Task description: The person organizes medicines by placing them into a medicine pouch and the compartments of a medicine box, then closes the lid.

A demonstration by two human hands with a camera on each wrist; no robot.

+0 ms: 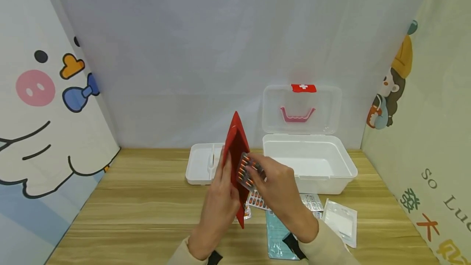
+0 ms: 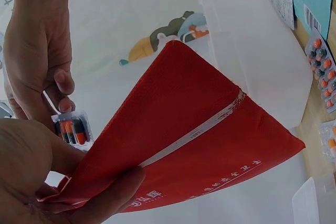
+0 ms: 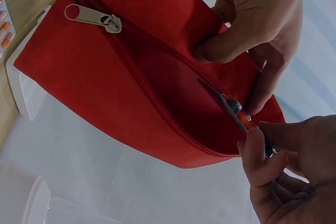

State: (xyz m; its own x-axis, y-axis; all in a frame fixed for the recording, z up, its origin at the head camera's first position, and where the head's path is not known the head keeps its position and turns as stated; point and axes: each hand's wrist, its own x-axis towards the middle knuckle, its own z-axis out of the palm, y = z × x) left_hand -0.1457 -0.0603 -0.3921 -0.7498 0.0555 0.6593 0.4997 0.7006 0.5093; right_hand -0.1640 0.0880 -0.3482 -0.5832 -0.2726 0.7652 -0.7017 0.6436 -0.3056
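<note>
My left hand (image 1: pixel 220 200) grips a red zip pouch (image 3: pixel 100 95) and holds it upright above the table. Its zipper is undone, and the mouth gapes in the right wrist view, with the metal zip pull (image 3: pixel 92 16) at one end. Between the fingertips of my right hand (image 1: pixel 278 182) is a blister pack (image 1: pixel 244 171) of orange and dark capsules. One end of the pack reaches into the pouch's mouth, seen edge-on in the right wrist view. White print shows on the pouch's outer side in the left wrist view.
A white first-aid box (image 1: pixel 321 184) stands behind with its clear lid (image 1: pixel 274 109) raised. Left of it lies a white tray (image 1: pixel 198 166). Under my right arm are another capsule blister pack (image 1: pixel 256 200), a teal packet (image 1: pixel 276 240) and a clear-and-white packet (image 1: pixel 349 232).
</note>
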